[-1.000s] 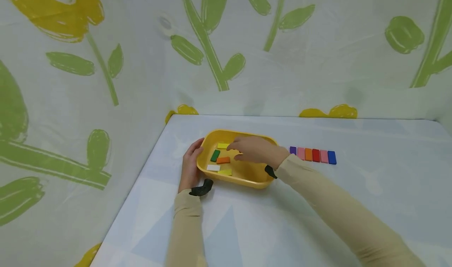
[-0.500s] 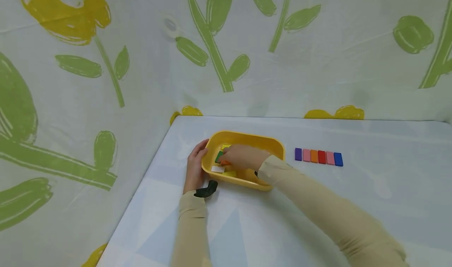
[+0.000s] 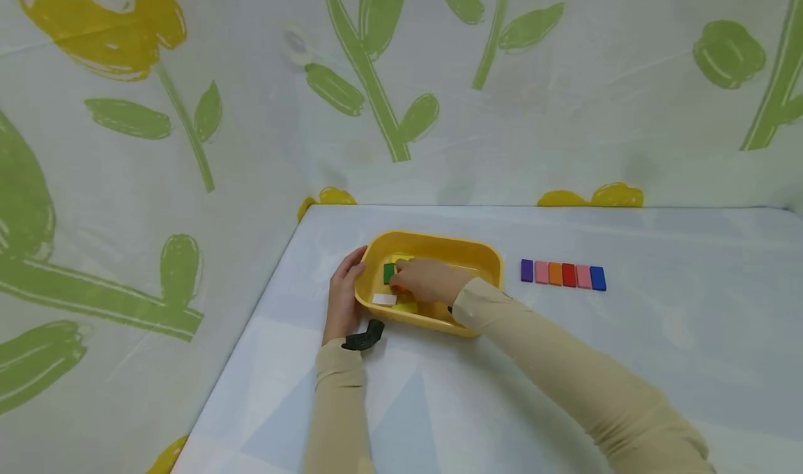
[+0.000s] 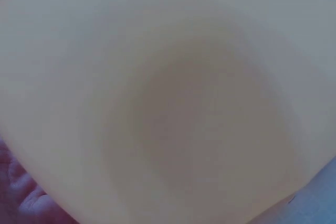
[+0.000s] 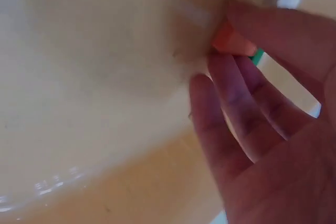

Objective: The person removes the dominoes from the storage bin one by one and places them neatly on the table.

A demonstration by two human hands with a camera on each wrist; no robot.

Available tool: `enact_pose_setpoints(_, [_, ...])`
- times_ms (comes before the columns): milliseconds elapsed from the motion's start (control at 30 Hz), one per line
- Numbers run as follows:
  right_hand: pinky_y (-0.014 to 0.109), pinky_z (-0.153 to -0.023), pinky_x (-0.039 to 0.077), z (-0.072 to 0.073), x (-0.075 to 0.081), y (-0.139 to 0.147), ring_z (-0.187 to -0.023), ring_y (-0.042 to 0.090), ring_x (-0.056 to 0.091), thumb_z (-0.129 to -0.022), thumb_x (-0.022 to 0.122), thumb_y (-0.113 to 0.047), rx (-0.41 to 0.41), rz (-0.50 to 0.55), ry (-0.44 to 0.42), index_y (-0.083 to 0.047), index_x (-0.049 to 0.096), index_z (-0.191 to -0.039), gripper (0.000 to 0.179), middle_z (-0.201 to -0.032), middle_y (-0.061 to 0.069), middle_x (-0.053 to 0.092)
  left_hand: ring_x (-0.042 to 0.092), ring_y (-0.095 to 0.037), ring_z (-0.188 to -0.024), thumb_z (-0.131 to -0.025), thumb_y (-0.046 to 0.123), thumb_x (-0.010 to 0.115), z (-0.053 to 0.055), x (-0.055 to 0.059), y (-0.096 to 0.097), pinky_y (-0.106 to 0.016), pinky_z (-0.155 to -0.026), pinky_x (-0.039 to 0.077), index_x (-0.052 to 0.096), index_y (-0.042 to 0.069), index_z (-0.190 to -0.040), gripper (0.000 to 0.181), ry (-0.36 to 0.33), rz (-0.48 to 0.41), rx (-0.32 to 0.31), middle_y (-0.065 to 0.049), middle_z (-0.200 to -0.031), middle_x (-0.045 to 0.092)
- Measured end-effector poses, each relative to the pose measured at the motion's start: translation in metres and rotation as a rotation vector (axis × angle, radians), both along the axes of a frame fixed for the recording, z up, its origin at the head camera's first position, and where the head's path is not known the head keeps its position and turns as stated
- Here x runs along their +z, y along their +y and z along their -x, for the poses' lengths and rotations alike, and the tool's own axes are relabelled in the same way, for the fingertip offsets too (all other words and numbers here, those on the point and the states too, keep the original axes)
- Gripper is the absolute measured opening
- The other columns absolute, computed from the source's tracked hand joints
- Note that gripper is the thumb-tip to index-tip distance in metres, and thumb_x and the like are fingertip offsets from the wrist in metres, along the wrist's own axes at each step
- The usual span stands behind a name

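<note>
Right fingers (image 5: 234, 92) descended, orange block (image 5: 233, 42) pinched between them.

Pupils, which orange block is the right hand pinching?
The orange block in the yellow tray, gripped by the right hand; the other orange block lies outside, in a row.

Yellow tray (image 3: 479, 256): smooth, glossy plastic by look. Orange block (image 5: 232, 41): matt, smooth. Beige sleeve (image 3: 564, 362): matt cloth. Floral backdrop (image 3: 263, 125): creased sheet.
</note>
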State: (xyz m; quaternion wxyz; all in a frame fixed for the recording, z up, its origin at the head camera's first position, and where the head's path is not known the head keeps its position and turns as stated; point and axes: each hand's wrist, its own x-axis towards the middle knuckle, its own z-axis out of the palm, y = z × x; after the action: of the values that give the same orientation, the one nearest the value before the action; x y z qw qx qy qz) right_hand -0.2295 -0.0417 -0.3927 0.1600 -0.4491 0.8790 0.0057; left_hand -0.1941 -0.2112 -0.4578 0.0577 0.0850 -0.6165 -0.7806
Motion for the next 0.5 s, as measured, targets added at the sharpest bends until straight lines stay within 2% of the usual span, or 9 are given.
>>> enact_pose_setpoints(133, [0.027, -0.087, 0.041, 0.001, 0.002, 0.003, -0.083, 0.015, 0.047, -0.088, 0.056, -0.017, -0.060, -0.020, -0.053, -0.021, 0.058, -0.108, 0.020, -0.091, -0.003, 0.047, 0.042, -0.012, -0.117, -0.090, 0.027, 0.051, -0.001, 0.000, 0.000, -0.027, -0.098, 0.035, 0.053, 0.022, -0.123, 0.034, -0.008, 0.004, -0.009, 0.007, -0.128, 0.046])
enact_pose_setpoints(233, [0.025, -0.083, 0.042, 0.002, 0.004, 0.006, -0.083, 0.015, 0.047, -0.087, 0.058, -0.018, -0.090, -0.014, -0.083, -0.018, 0.059, -0.105, 0.018, -0.089, -0.002, 0.049, 0.042, -0.012, -0.117, -0.090, 0.027, 0.051, -0.002, -0.001, 0.000, -0.028, -0.098, 0.035, 0.053, 0.020, -0.124, 0.035, -0.009, 0.006, -0.007, 0.007, -0.128, 0.046])
enact_pose_setpoints(367, [0.024, -0.075, 0.043, 0.004, 0.008, 0.009, -0.080, 0.015, 0.048, -0.086, 0.056, -0.018, -0.102, -0.042, -0.058, -0.017, 0.061, -0.103, 0.017, -0.091, -0.001, 0.049, 0.042, -0.011, -0.117, -0.090, 0.026, 0.050, -0.003, -0.001, -0.001, -0.027, -0.098, 0.035, 0.053, 0.021, -0.123, 0.034, -0.009, 0.008, -0.004, 0.007, -0.128, 0.046])
enact_pose_setpoints(500, [0.027, -0.082, 0.043, 0.003, 0.010, 0.012, -0.084, 0.016, 0.047, -0.084, 0.058, -0.018, -0.098, -0.080, -0.075, -0.022, 0.059, -0.112, 0.028, -0.098, -0.001, 0.047, 0.043, -0.011, -0.117, -0.090, 0.026, 0.050, -0.001, 0.000, 0.000, -0.027, -0.098, 0.035, 0.054, 0.022, -0.122, 0.032, 0.000, 0.005, -0.002, 0.007, -0.128, 0.046])
